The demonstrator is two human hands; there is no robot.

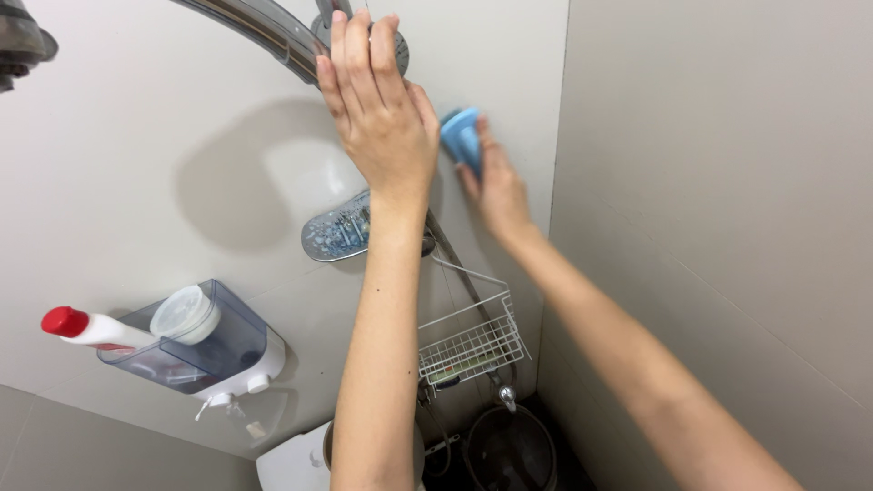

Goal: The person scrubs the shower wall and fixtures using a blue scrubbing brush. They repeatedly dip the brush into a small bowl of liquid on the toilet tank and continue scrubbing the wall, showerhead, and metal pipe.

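Right hand (498, 186) pressing blue sponge (461, 138) on wall (136, 136), left hand (382, 109) braced

Open wall: bare pale tile stretches left of the left hand (382, 118) | Blocked above: chrome shower arm (264, 32) crosses the top | Blocked centre: shower head (338, 232) and rail behind the forearm | Tight right: right hand (498, 186) with blue sponge (462, 136) near the corner | Below: wire basket (473, 345), wall dispenser (205, 350)

blue sponge (461, 138), red bottle cap (65, 321), white wire basket (472, 345)
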